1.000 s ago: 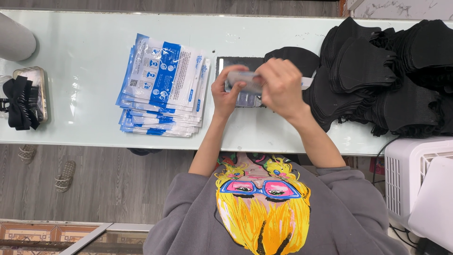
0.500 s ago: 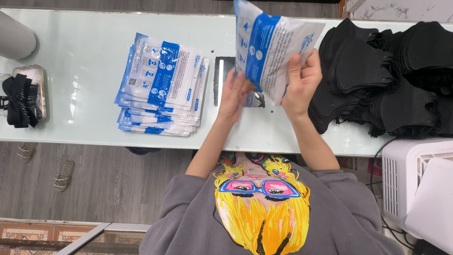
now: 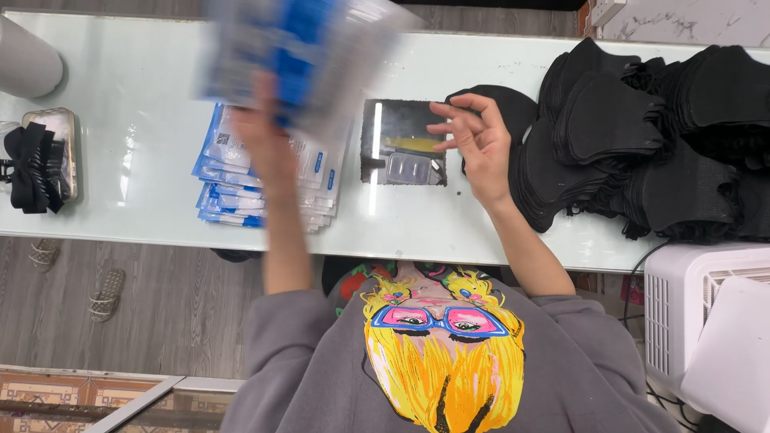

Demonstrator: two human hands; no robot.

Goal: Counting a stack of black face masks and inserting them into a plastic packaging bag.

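Note:
My left hand (image 3: pixel 261 132) grips a blue and white flat packet (image 3: pixel 301 52), blurred by motion, raised above the stack of matching packets (image 3: pixel 265 188) on the pale green table (image 3: pixel 160 96). My right hand (image 3: pixel 473 136) hovers empty with fingers spread, just right of a small dark slab-like device (image 3: pixel 401 152) and touching the left edge of a big heap of black masks (image 3: pixel 642 136).
A phone-like object with a black strap bundle (image 3: pixel 40 156) lies at the table's left end, beside a grey cylinder (image 3: pixel 24 56). A white appliance (image 3: pixel 706 321) stands off the table at lower right. Sandals (image 3: pixel 104 293) lie on the wooden floor.
Both hands held the packet over the dark device. Now my left hand alone has swung it left above the stack, and my right hand has let go and dropped toward the masks.

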